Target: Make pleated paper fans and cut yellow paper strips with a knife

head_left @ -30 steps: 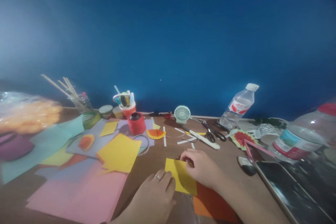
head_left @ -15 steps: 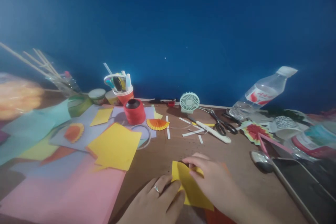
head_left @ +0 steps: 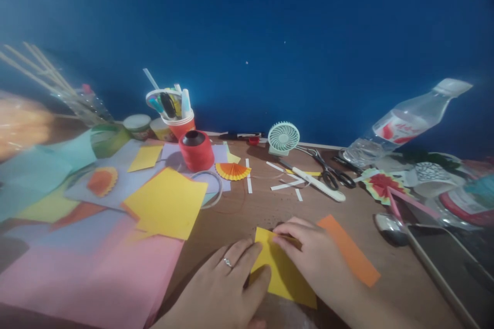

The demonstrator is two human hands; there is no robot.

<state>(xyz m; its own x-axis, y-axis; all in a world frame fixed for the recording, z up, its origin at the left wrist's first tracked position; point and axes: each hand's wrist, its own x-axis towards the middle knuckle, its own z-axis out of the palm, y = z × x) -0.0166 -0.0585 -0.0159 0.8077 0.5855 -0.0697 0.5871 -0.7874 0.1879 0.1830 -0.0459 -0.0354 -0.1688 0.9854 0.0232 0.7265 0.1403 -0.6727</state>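
Note:
A sheet of yellow paper (head_left: 287,280) lies at the front middle of the brown table. My left hand (head_left: 227,280), with a ring on one finger, rests palm down with fingers stretched over the sheet's left edge. Thumb and fingers of my right hand (head_left: 309,247) pinch the sheet near its top edge. The wrist and forearm cover part of its right side. Beside the right hand lies an orange paper strip (head_left: 351,252), partly hidden by that hand.
Yellow sheets (head_left: 165,203) and pink paper (head_left: 96,277) spread on the left. Behind stand a red thread spool (head_left: 196,153), a cup of pens (head_left: 179,126) and a small fan (head_left: 283,139). Scissors (head_left: 330,175), a cutter (head_left: 320,185), a tilted bottle (head_left: 405,123) and a phone (head_left: 455,272) are at right.
The orange strip now shows to the right of my right hand, where before it lay mostly under the hand and the yellow sheet. The view has shifted slightly; both hands stay at the sheet.

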